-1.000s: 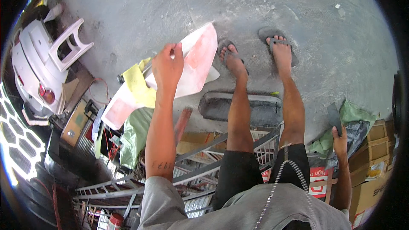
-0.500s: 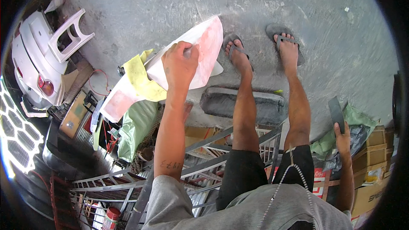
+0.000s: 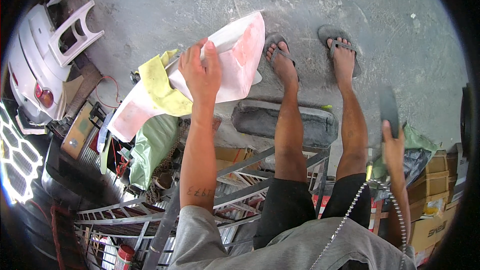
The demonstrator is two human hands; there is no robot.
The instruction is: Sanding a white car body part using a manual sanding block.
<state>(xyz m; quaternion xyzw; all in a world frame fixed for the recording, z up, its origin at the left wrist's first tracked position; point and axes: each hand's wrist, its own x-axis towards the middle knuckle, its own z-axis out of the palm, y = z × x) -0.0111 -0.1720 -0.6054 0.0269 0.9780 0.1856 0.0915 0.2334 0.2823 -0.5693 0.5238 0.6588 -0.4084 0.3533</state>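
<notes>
My left hand (image 3: 201,72) rests on a white and pink panel (image 3: 245,52), thumb and fingers apart on its surface. The panel tapers toward its upper right end and shows dull pink patches. A yellow cloth (image 3: 162,87) is draped over its narrower lower left part. What props the panel up is mostly hidden. To the right of my legs, my right hand (image 3: 394,147) grips a long flat dark grey sanding block (image 3: 388,106), slightly smeared by motion.
A dark oblong trough (image 3: 240,120) lies behind my feet. A metal rack (image 3: 235,197) stands beneath me, with cardboard boxes (image 3: 429,192) at the right. A white plastic chair (image 3: 60,50) and a white car bumper (image 3: 35,65) with red lamps are at the left.
My left hand has opened from a curled grip and moved slightly left and up on the panel. My right hand has moved left with the sanding block.
</notes>
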